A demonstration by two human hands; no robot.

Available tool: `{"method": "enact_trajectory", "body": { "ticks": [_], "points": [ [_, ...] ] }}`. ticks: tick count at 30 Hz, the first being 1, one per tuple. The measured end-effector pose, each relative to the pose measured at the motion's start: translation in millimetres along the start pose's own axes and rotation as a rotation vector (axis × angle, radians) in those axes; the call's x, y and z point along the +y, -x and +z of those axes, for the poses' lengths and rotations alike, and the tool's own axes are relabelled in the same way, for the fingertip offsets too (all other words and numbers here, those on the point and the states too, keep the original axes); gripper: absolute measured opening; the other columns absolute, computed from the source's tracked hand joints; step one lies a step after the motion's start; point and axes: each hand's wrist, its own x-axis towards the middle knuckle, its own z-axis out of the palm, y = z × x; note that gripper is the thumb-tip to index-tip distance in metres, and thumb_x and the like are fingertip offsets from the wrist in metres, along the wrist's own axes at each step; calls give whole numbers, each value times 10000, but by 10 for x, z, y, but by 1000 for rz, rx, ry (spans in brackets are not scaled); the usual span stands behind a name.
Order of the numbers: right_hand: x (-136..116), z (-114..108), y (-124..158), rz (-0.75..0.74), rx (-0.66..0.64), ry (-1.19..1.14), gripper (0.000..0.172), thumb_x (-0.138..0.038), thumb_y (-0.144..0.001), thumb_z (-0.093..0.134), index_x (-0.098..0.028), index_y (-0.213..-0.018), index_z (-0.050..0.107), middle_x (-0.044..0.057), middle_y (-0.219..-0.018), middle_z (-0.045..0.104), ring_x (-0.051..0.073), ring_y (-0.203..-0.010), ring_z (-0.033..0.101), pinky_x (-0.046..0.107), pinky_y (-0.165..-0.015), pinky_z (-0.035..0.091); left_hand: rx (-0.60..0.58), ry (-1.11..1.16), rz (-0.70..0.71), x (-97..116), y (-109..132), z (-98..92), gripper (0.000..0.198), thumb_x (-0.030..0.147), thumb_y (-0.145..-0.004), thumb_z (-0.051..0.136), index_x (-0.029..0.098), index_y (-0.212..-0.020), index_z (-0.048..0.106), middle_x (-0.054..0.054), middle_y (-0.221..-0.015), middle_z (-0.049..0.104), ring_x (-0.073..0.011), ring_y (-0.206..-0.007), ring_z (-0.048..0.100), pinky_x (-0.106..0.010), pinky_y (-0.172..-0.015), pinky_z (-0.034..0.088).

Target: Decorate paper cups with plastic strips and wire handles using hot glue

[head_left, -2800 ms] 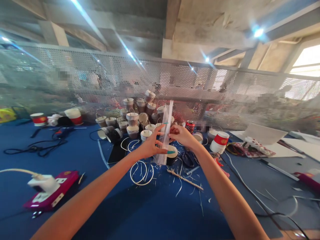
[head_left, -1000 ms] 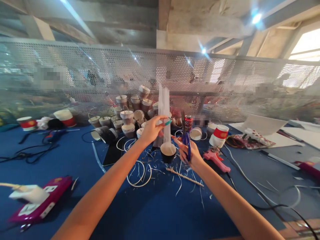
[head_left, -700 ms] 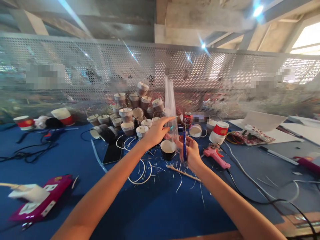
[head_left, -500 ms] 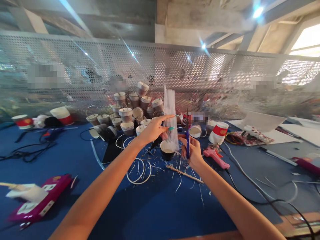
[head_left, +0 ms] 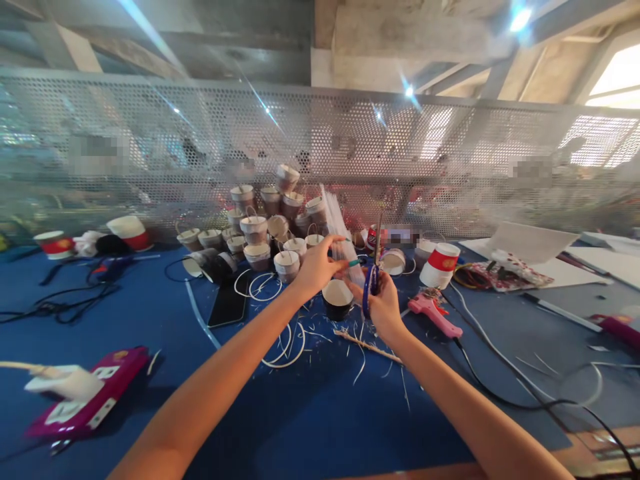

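A bundle of thin, clear sticks, likely glue sticks or plastic strips, leans to the left between my hands. My left hand grips it between thumb and fingers. Hooked on my right hand is a pair of scissors with blue handles, blades pointing up; its fingertips reach the bundle's lower end. Just below stands a small cup with a dark outside and pale inside. A thin brown stick and white scraps lie in front of it.
Small pails are heaped at the back. A pink glue gun lies to the right beside a red-and-white cup. At left is a purple power strip with a plug. White cord coils and a black phone lie centre-left.
The clear bundle has tipped from nearly upright to a leftward lean, and its lower end has come out of the cup toward my right hand. The scissors have turned, showing their handle loops.
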Motion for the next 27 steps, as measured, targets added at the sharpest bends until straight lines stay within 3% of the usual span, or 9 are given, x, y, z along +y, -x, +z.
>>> {"method": "enact_trajectory", "body": {
  "ticks": [3,6,11,15,17,20,22,27],
  "points": [
    [-63,-33,-10,7,-5,6,364,-376,-576,708,-202,-817,497,27,-825,618,155,-686,588,255,-559,494,-18,106,8,-21,-21,-52,638,162,-666,700,264,-1230,420,-87,-1112,580,-100,-538,616,-247,-485,549],
    [-98,-62,-18,16,-1,-32,321,-391,-595,692,-197,-778,513,-14,-662,589,106,-488,517,214,-398,412,-67,151,25,-7,-34,-114,638,165,-664,701,281,-1231,434,-95,-1157,569,-112,-557,632,-264,-510,558],
    [-59,-120,-47,161,-62,-231,281,-433,-641,649,-208,-720,502,-120,-359,352,46,-244,270,181,-260,248,-263,72,-30,33,-57,-211,477,158,-654,708,196,-1105,558,-27,-711,659,-141,-544,635,-263,-525,543],
    [-48,-159,-85,224,-126,-265,274,-452,-640,628,-211,-727,531,-111,-348,358,39,-245,248,164,-250,223,-366,44,58,-14,-99,-297,461,156,-577,755,184,-1015,613,-82,-1004,658,-103,-556,620,-234,-512,522],
    [-48,-167,-98,226,-152,-264,275,-450,-645,625,-209,-749,545,-93,-389,418,37,-258,258,166,-255,238,-390,42,63,-51,-113,-324,480,164,-581,753,186,-1037,606,-83,-995,661,-108,-563,623,-241,-518,524],
    [-30,-169,-107,191,-192,-252,344,-515,-665,612,-210,-810,551,-46,-566,572,25,-276,282,176,-263,266,-332,54,19,-90,-123,-348,467,189,-648,713,189,-1091,562,-25,-692,663,-153,-583,646,-277,-543,539],
    [-11,-170,-114,148,-201,-248,428,-610,-674,569,-215,-837,535,-21,-696,622,21,-284,296,184,-261,276,-241,66,17,-97,-132,-367,422,184,-670,692,183,-1069,554,1,-605,633,-164,-600,652,-295,-568,547],
    [-46,-197,-153,97,-235,-224,606,-804,-620,416,-223,-784,465,-12,-666,612,54,-299,351,215,-281,330,-11,130,114,-46,-164,-460,336,166,-637,708,164,-948,578,-26,-831,644,-128,-611,640,-272,-566,556]
  ]
}}
